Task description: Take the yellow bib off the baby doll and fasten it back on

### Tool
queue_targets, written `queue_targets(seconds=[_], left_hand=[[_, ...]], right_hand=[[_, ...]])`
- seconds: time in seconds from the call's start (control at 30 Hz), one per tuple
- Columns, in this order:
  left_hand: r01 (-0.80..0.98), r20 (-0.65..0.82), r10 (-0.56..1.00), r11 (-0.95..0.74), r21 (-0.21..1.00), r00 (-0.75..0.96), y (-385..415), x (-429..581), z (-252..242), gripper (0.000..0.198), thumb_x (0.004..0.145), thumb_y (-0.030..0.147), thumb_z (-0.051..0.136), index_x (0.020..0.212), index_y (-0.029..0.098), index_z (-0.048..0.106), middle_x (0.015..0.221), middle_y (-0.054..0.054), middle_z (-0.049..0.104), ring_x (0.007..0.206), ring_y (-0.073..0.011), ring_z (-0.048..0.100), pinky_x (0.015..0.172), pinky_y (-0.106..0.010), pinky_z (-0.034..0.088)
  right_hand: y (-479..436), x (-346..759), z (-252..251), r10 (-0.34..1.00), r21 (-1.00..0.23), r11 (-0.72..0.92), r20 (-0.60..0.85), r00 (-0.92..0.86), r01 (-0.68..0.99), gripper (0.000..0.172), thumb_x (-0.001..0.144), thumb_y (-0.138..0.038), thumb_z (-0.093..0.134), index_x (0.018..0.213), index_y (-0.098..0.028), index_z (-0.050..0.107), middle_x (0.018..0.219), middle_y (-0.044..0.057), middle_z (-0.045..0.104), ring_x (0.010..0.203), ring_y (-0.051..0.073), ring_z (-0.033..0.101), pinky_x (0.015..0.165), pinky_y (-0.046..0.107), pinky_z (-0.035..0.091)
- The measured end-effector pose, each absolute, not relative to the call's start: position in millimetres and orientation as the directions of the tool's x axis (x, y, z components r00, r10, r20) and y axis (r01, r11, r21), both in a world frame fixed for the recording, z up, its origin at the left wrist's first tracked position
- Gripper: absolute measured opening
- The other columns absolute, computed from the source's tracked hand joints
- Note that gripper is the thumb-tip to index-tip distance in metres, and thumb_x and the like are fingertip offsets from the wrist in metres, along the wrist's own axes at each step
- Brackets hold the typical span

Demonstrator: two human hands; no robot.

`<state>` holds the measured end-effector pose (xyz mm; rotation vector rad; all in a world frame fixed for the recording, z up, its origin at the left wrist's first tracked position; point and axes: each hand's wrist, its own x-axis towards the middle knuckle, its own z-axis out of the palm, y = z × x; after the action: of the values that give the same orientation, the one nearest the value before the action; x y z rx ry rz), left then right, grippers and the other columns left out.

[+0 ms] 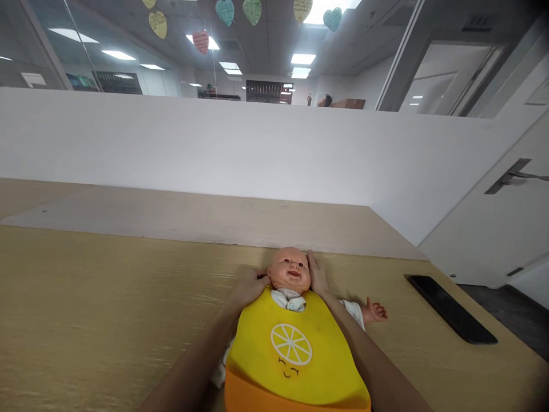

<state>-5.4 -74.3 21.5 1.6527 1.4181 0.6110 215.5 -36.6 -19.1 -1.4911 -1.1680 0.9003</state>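
Both forearms come up from 6 o'clock and close in on a doll (290, 270) lying face up low on the bench (107, 309), a little right of centre. The left hand (250, 286) sits at 9 o'clock of the doll's head, knuckles up, its fingers (259, 280) curled in against the cheek and the top corner of the yellow bib (291, 349). Whether they pinch the bib's collar is hidden. The right hand (318, 274) stands on edge at 3 o'clock of the head, its fingers (312, 262) straight and together, pointing to 12 o'clock and laid flat against the side of the head, gripping nothing that shows. The bib covers the doll's chest and belly, with its lemon face upright to the viewer and its orange pocket at 6 o'clock, cut off by the picture's lower edge. The doll's long axis runs from 6 to 12 o'clock with the head toward 12, and the doll's arm (374, 312) sticks out toward 3 o'clock, palm open on the bench. From 9 o'clock of the doll the bench runs wide and bare to the left edge. At 12 o'clock, just past the head, a paler board (193, 214) begins and ends at a white partition (214, 149). At 3 o'clock, well apart from the doll's arm, a black phone (450, 309) lies flat near the bench's right edge, with a white door (493, 229) beyond it.
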Motion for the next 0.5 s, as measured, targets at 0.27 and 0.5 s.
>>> queue_targets(seconds=[0.27,0.5], left_hand=[[0.529,-0.188,0.954,0.038,0.847,0.232,-77,-6,28,0.027,0.084,0.026,0.053,0.082,0.013,0.076,0.078,-0.005,0.072,0.079,-0.0213,0.063,0.062,-0.025,0.037],[0.334,-0.265,0.937,0.181,0.925,0.226,-87,-16,44,0.032,0.084,0.041,0.058,0.084,0.014,0.075,0.083,-0.009,0.076,0.081,-0.0239,0.066,0.065,-0.027,0.045]], right_hand=[[-46,230,-6,0.990,-0.963,-0.048,-0.011,0.138,0.265,0.072,0.087,-0.077,0.035,0.088,-0.014,0.069,0.093,0.013,0.072,0.087,0.024,0.066,0.085,0.035,0.050],[-79,254,-1,0.986,-0.917,-0.163,-0.143,0.080,0.365,0.076,0.090,-0.077,0.031,0.096,-0.012,0.070,0.088,0.014,0.072,0.082,0.024,0.067,0.077,0.035,0.051]])
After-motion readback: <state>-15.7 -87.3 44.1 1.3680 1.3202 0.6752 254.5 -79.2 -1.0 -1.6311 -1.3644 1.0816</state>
